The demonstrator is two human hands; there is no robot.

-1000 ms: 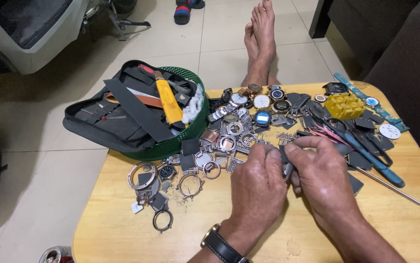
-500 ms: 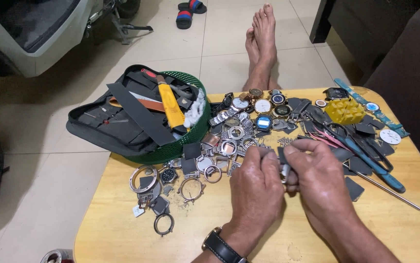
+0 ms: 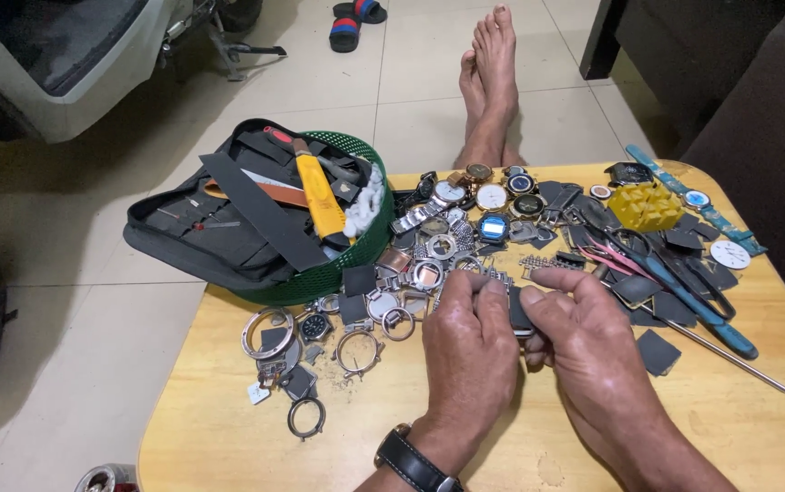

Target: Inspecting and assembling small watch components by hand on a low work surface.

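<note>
Along the left edge of the pale wooden counter (image 3: 229, 428) lie loose round metal watch cases and rings (image 3: 270, 333), with bare wood in front of them toward the near edge. A green plastic mesh basket (image 3: 356, 260) holding a black fabric tool pouch (image 3: 219, 223) overhangs the far left corner. The left hand (image 3: 470, 351), a black wristwatch (image 3: 415, 460) on its wrist, is raised at centre, knuckles up, fingers curled, its grip closed on a small dark watch part (image 3: 518, 314). The right hand (image 3: 584, 351) meets it there, thumb and forefinger pinching the same part. Right of the hands lie dark square pads (image 3: 658, 351), a blue-handled tool (image 3: 698, 305) and a thin metal rod (image 3: 729, 357) near the right edge; the near right corner is open.
</note>
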